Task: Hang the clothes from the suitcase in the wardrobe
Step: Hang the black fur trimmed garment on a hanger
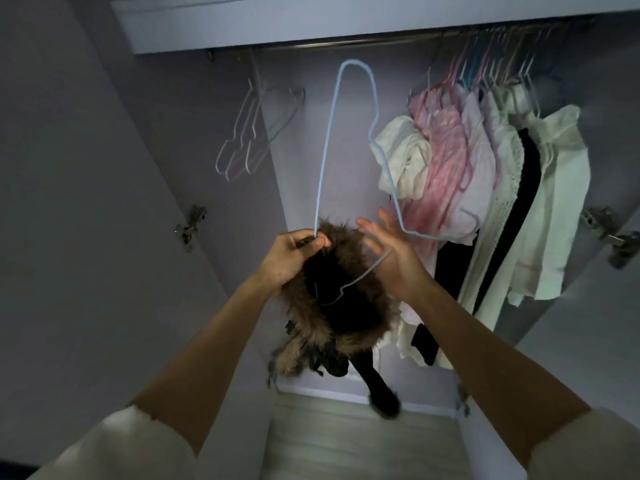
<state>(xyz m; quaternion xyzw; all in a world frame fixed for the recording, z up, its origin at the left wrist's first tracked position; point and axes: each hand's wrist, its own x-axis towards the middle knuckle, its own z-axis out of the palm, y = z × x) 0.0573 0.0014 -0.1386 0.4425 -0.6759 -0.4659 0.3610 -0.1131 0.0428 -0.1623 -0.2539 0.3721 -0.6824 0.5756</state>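
Note:
I stand in front of the open wardrobe. My left hand (291,252) pinches the fur-trimmed collar of a dark garment (341,306) together with one side of a light blue wire hanger (323,157). The hanger stands tall above my hands, one shoulder pushed down inside the collar. My right hand (388,251) has its fingers straight, the palm against the hanger wire and the fur. The garment hangs down below my hands, a black sleeve with a fur cuff (384,403) reaching towards the floor. The suitcase is out of view.
The metal rail (346,41) runs across the top under a shelf. A few empty white hangers (249,133) hang at the left. White, pink and black clothes (485,188) fill the right side. Doors with hinges (190,225) stand open on both sides.

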